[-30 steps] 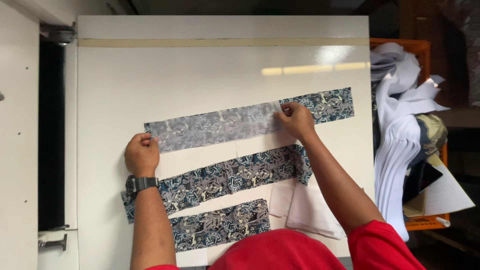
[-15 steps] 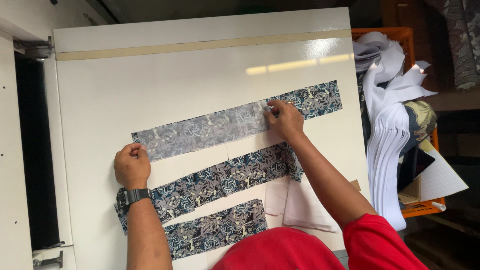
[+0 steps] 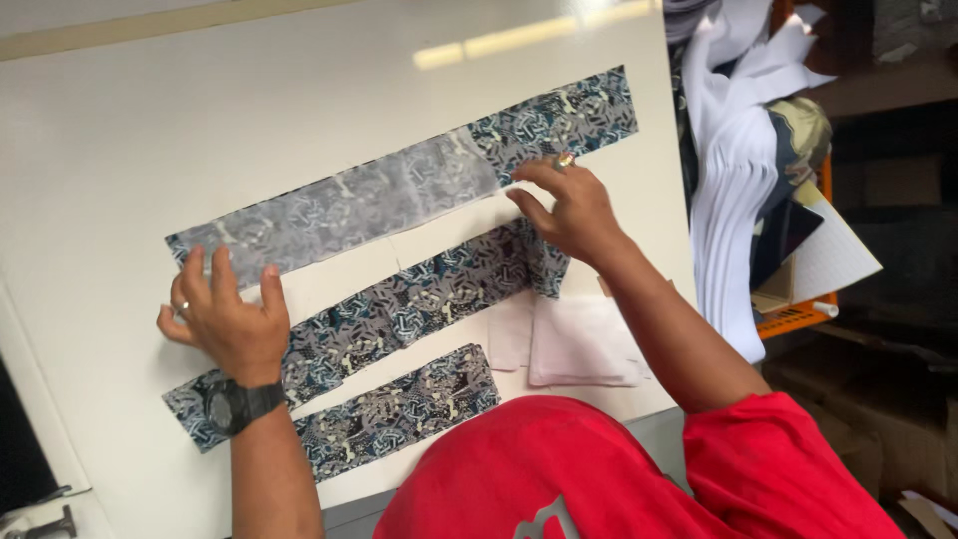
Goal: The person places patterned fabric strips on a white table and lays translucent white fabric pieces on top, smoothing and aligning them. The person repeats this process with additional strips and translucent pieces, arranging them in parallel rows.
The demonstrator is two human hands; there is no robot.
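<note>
- On the white table (image 3: 299, 110), the top patterned fabric strip (image 3: 399, 190) lies flat and slanted, its left part pale under a thin see-through sheet.
- The left hand (image 3: 225, 319) presses its left end, fingers spread.
- The right hand (image 3: 569, 205) presses near its right end, fingers apart.
- Two more patterned strips (image 3: 419, 299) lie just below.
- White cloth pieces (image 3: 579, 339) sit beside them.
- A stack of white fabric (image 3: 733, 200) hangs at the right.

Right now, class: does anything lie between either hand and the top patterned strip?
Nothing visible does. The left hand rests its fingertips on the top patterned strip at its near end, and the right hand touches it where a pale translucent overlay ends.
</note>
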